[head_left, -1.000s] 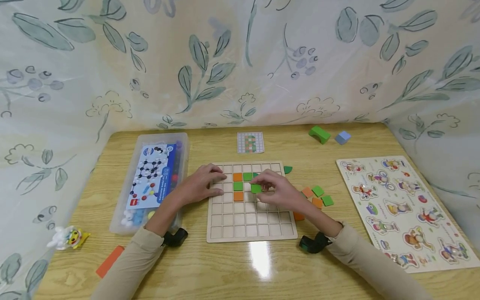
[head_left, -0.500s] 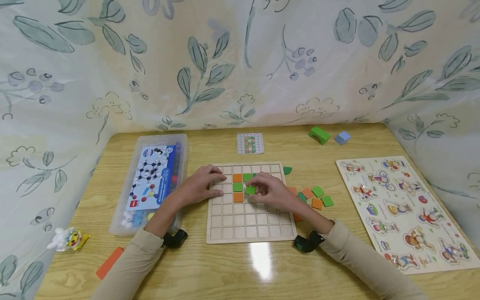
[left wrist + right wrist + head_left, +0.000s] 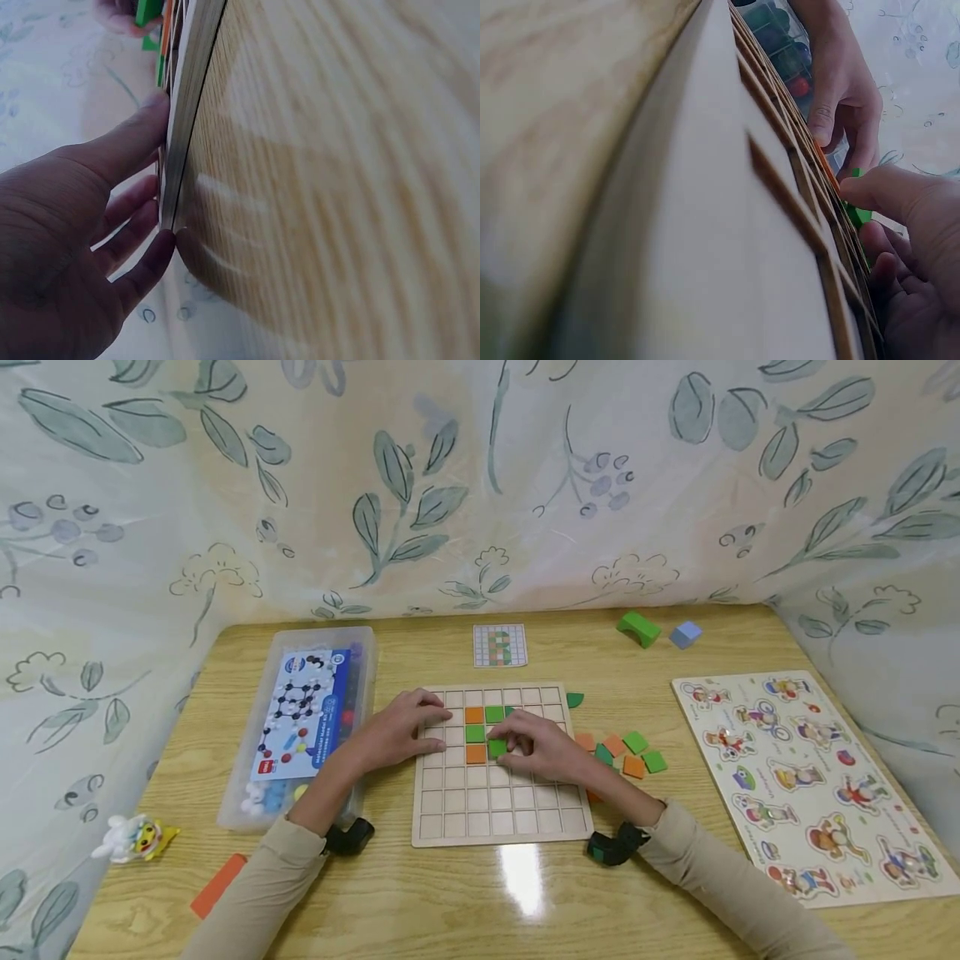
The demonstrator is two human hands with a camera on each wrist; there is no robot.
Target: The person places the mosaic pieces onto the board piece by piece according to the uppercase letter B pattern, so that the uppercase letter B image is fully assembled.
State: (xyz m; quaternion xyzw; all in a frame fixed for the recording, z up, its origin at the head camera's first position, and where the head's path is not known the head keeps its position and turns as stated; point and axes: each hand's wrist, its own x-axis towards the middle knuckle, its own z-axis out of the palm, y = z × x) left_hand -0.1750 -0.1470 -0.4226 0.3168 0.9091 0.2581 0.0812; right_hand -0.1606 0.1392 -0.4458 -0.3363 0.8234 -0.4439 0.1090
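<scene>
A wooden grid board [image 3: 504, 823] lies on the table with orange and green square tiles in some of its upper cells. My right hand [image 3: 543, 747] pinches a green square tile [image 3: 497, 749] between thumb and fingers, low over the cell to the right of the lower orange tile [image 3: 476, 754]. In the right wrist view that green tile [image 3: 859, 216] stands tilted at the grid. At the board's left edge my left hand [image 3: 397, 727] rests with loosely bent fingers, the thumb [image 3: 135, 139] touching the board. Part of a darker green piece behind my right fingers is hidden.
Loose orange and green tiles [image 3: 634, 742] lie right of the board, with a dark green rounded piece [image 3: 575, 700] above them. A pattern card [image 3: 500, 646] lies behind it. A molecular model kit box [image 3: 300, 718] stands left, a picture puzzle board [image 3: 813, 785] right.
My right hand has moved slightly left and down with the green tile, bringing it beside the lower orange tile. The left hand has stayed in place.
</scene>
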